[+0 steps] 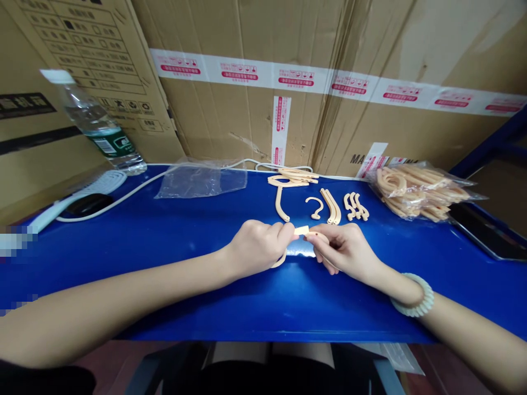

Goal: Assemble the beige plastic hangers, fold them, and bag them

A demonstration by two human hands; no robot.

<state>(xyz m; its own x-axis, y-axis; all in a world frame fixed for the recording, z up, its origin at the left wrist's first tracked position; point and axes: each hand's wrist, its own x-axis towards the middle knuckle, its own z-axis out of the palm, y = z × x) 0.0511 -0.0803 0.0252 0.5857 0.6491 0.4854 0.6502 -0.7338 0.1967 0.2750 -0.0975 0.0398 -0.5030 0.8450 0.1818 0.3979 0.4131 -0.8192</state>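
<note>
Both my hands meet at the middle of the blue table (173, 236). My left hand (257, 247) is closed around a curved beige plastic piece (301, 230), whose flat end sticks out between thumb and finger and whose curve shows below the palm. My right hand (341, 247) pinches the same piece from the other side, fingers pressed together. Just beyond the hands lie loose beige parts: a long hooked strip (280, 206), a small hook (316, 207), a pair of curved strips (331, 207) and a small cluster (355, 207).
A plastic bag full of beige pieces (418, 189) lies at the right, a dark tablet (489, 233) beside it. An empty clear bag (200, 180), a water bottle (96, 126), a white cable and a fan-like device (88, 189) are at the left. Cardboard boxes wall the back.
</note>
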